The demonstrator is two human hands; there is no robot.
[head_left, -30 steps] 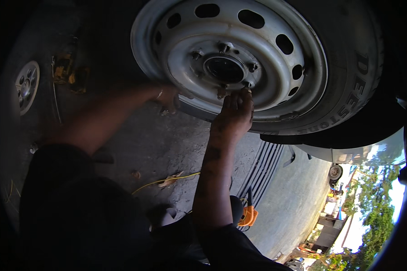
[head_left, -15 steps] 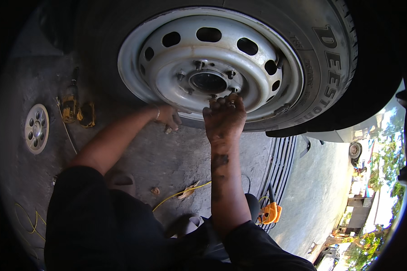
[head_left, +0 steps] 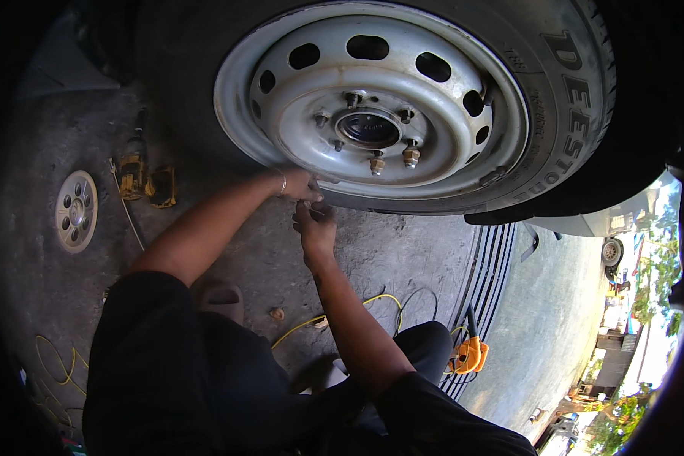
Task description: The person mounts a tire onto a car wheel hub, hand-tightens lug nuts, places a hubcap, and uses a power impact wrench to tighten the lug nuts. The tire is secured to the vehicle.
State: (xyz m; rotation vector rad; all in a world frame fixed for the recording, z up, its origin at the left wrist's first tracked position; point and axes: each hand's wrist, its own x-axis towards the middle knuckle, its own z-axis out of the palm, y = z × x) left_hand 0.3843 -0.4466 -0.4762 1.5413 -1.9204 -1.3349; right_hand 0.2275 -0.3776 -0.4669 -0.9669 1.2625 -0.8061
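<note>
A silver steel wheel rim (head_left: 311,148) in a black tire (head_left: 543,137) fills the top of the view. Bare studs surround its dark center cap (head_left: 367,128). Two lug nuts sit on the lower studs: one lug nut (head_left: 377,165) at the bottom, another lug nut (head_left: 411,156) to its right. Below the rim's lower left edge, my left hand (head_left: 299,184) is closed with curled fingers. My right hand (head_left: 316,228) meets it from below, its fingertips pinched against the left fingers. Whatever lies between them is hidden.
A round silver wheel cover (head_left: 77,211) lies on the floor at left, beside a yellow-black power drill (head_left: 133,171), a yellow-black battery-like block (head_left: 161,187) and a thin metal rod (head_left: 127,205). A yellow cord (head_left: 304,325) crosses the floor. An orange tool (head_left: 470,355) rests by the drain grate (head_left: 490,266).
My right hand has left the lower right stud and come down left to my left hand. The lug nuts it covered now show. The wheel has shifted slightly up and right in view.
</note>
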